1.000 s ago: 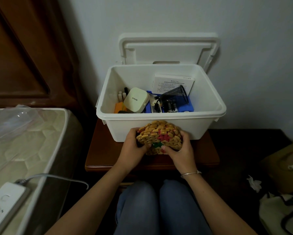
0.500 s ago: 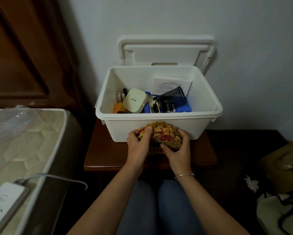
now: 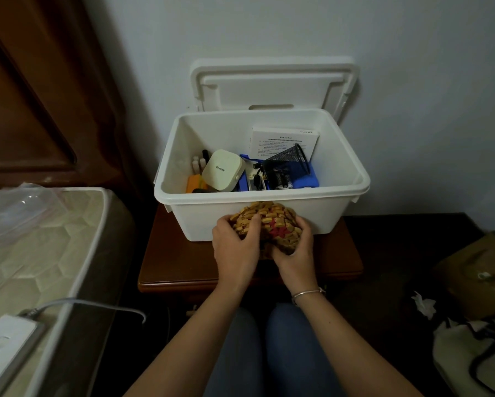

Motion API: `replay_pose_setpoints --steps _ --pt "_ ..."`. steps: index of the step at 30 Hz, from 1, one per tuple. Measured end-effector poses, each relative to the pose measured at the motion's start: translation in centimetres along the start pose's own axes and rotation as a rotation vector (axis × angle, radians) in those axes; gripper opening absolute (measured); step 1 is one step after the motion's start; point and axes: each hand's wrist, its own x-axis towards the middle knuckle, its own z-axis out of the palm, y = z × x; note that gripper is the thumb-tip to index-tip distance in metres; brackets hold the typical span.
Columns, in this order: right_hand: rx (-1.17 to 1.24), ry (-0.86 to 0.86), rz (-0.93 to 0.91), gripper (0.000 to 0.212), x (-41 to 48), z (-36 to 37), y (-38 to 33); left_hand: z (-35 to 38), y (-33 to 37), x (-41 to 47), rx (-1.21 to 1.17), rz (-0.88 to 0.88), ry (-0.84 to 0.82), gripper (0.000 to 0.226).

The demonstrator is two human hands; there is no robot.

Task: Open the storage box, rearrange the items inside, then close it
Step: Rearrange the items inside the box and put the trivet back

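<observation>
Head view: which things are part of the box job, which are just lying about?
Job: storage box, open lid, beaded item gripped by left hand and right hand, mesh cup, white device, booklet inside.
Lying about: power strip, mattress, tissue, brown bag.

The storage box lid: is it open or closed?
Open. The lid stands upright behind the storage box, whose inside is in plain view.

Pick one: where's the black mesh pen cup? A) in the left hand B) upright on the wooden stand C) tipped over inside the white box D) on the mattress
C: the mesh pen cup lies on its side inside the white box, over the blue tray.
</observation>
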Motion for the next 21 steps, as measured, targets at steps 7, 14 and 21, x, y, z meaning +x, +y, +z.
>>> replay_pose_setpoints --steps 7,14,21 --pt "0.104 0.004 0.015 0.074 -0.08 -0.32 0.08 0.36 0.67 -0.47 0.059 -0.024 0.043 0.07" --pt "0.091 0.031 0.019 0.076 -0.04 -0.1 0.49 0.43 0.22 -0.42 0.067 0.014 -0.043 0.049" --pt "0.076 0.031 0.05 0.085 -0.17 0.02 0.97 0.61 0.52 -0.53 0.22 0.214 0.003 0.03"
